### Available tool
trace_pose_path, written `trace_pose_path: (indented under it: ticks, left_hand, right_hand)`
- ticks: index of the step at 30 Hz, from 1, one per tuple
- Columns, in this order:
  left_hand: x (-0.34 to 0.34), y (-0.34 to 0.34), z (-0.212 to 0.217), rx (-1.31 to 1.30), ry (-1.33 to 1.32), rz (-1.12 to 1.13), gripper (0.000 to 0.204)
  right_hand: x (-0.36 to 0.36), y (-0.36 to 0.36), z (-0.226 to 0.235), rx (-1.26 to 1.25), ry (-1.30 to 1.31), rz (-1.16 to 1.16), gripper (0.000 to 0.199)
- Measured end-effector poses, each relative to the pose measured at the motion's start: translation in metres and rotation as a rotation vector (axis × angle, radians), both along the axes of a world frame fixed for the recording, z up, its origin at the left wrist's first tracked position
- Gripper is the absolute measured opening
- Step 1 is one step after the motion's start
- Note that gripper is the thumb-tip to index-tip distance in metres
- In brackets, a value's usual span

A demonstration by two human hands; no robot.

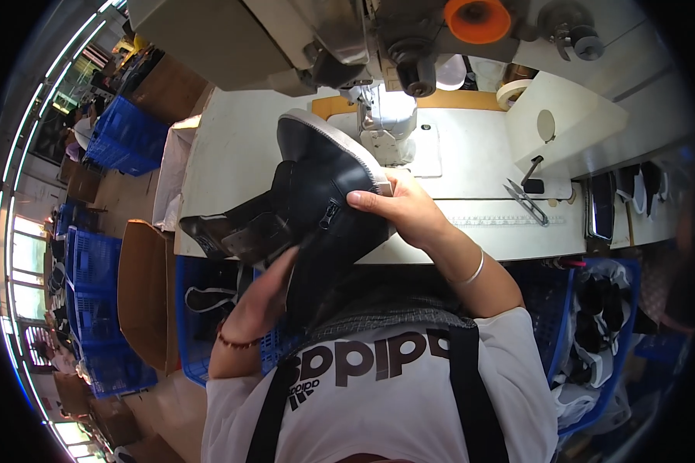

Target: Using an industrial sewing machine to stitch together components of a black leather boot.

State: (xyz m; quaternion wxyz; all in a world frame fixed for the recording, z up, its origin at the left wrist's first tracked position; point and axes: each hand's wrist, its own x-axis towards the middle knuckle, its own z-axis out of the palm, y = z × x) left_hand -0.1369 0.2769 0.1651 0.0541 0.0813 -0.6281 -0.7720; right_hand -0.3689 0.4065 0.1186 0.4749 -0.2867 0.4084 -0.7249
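A black ankle boot [309, 181] with a pale sole and a short side zipper is held tilted over the front of a white sewing table [239, 154]. My right hand [401, 204] is closed round the boot by the sole, its thumb on the black upper. At the boot's open shaft, my left hand [269, 282] is partly covered by the boot and blurred; its fingers do not show. Straps or flaps hang from the boot toward the left. Just beyond the boot stands a sewing machine [386, 127] with its lamp lit.
Thread snips [525, 202] and a clear ruler [498, 221] lie at the table's right, near a phone [599, 204]. Blue crates [633, 309] with black-and-white pieces stand below the table. A cardboard box [148, 293] and stacked blue crates [96, 309] are on the left.
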Motion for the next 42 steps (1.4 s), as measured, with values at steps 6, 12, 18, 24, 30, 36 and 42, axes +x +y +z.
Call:
trace_pose_path:
  ticks: [6,12,18,24,30,36,42]
  left_hand:
    - [-0.053,0.012,-0.011,0.211,-0.227,0.139,0.028]
    - [-0.074,0.033,-0.022,0.333,-0.169,0.221,0.034]
    - [-0.075,0.035,-0.030,0.320,-0.148,0.232,0.036]
    - [-0.075,0.035,-0.030,0.332,-0.115,0.221,0.037]
    - [-0.074,0.033,-0.030,0.336,-0.108,0.227,0.037]
    - [-0.074,0.036,-0.031,0.336,-0.124,0.248,0.036]
    - [-0.073,0.034,-0.032,0.322,-0.140,0.257,0.034]
  right_hand:
    - [-0.011,0.019,-0.008,0.063,0.448,-0.364,0.020]
    - [-0.027,0.134,-0.045,0.664,1.410,-0.925,0.016]
    - [-0.047,0.198,-0.079,1.060,1.663,-1.139,0.021]
    - [-0.060,0.208,-0.093,1.079,1.619,-1.030,0.017]
    - [-0.034,0.185,-0.074,0.745,1.122,-0.872,0.018]
    - [0.003,0.124,-0.034,0.297,0.833,-0.472,0.041]
    - [0.013,0.071,-0.018,0.088,1.291,-0.713,0.047]
